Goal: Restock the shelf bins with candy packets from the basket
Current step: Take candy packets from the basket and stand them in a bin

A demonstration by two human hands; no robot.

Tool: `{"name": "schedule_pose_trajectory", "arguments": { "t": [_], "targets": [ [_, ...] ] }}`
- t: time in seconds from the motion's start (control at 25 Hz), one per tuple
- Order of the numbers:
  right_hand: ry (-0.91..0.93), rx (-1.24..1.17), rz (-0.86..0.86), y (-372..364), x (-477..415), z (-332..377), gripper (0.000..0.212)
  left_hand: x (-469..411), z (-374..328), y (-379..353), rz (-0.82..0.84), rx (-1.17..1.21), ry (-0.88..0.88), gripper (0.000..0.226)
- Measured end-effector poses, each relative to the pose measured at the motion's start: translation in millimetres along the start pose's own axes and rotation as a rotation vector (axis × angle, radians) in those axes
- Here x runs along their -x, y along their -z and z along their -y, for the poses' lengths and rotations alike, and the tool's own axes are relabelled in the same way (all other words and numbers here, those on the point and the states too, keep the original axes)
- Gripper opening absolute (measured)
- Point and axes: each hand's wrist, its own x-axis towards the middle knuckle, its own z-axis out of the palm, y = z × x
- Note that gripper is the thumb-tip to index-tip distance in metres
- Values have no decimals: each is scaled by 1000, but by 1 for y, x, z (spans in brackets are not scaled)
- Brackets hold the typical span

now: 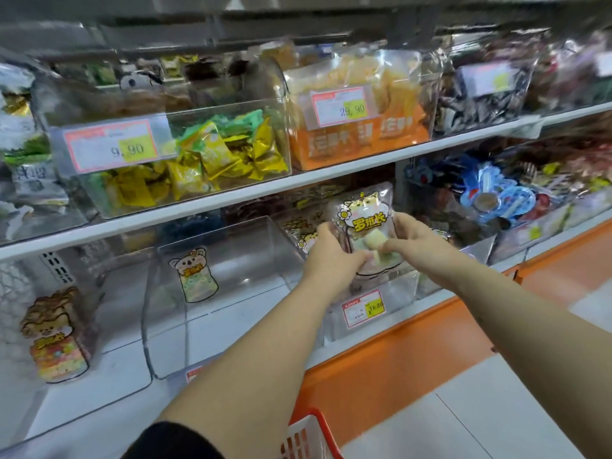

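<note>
Holding a cat-printed candy packet (362, 217) upright between them, the left hand (331, 253) and right hand (417, 238) each grip its lower edge with curled fingers. The packet stands at the open top of a clear shelf bin (394, 284) just below the fingers. Matching packets (303, 228) lie just behind the left fingers. A red basket (308, 432) sits well below both hands.

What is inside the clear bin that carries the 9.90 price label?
Yellow and green packets lie in the clear bin. The price label covers what lies behind it.
</note>
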Motion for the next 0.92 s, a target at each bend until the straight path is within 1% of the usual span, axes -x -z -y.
{"name": "schedule_pose_trajectory", "arguments": {
  "t": [0.08,0.2,0.28,0.32,0.44,0.52,0.56,0.64,0.68,0.72,0.76,0.8,0.84,0.92],
  "targets": [
    [-1,120,1,10,-6,-12,42,-10,1,-17,9,6,50,86],
    [-12,450,-6,20,-11,-25,34,-17,10,-37,1,-16,83,78],
    [-7,687,-59,25,-17,-32,36,-23,14,-46,-4,-27,95,71],
    [-14,747,-82,27,-20,-33,39,-26,16,-49,-6,-30,92,69],
    [-41,884,-83,28,-26,-39,56,-33,23,-52,19,-91,91,66],
    [-48,1044,-81,20,-28,-47,66,-35,32,-58,112,-130,128,61],
    [-56,1096,-93,15,-29,-51,74,-36,35,-60,168,-147,149,58],
    [-67,1077,-152,5,-31,-51,97,-42,38,-61,265,-203,174,50],
    [-46,1037,-205,3,-30,-49,105,-45,36,-60,308,-234,173,46],
    [7,1022,-253,3,-28,-44,106,-45,34,-57,343,-253,172,43],
    [81,1030,-282,3,-27,-41,99,-46,33,-55,357,-254,176,39],
    [165,1043,-274,3,-25,-38,86,-47,34,-54,354,-250,173,33],
    [228,1056,-222,2,-23,-38,70,-46,34,-54,349,-245,178,28],
    [253,1113,-89,-3,-20,-40,44,-44,34,-53,344,-245,186,22]
  ]
}}
